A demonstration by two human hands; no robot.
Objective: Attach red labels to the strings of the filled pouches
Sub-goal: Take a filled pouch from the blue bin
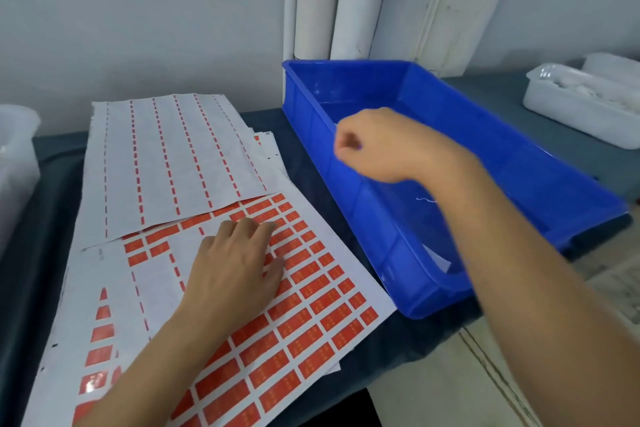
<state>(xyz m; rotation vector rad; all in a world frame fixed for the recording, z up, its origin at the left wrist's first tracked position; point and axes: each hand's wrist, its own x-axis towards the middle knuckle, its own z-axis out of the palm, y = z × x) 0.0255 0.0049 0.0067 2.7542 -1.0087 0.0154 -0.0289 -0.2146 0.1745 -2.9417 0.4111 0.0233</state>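
Note:
A white backing sheet with several rows of red labels (311, 315) lies on the dark table in front of me. My left hand (235, 263) rests flat on this sheet, fingers spread over the labels. My right hand (377, 146) hovers over the near-left rim of the blue plastic bin (519, 163), fingers curled; whether it pinches anything is unclear from blur. A thin white string (425, 200) shows inside the bin beside my right forearm. No pouch is plainly visible.
A used label sheet (166, 163) with only thin red strips left overlaps the far end of the label sheet. A white container (581, 107) stands at the far right, a translucent one (17, 163) at the left edge. White rolls (332, 0) lean against the wall.

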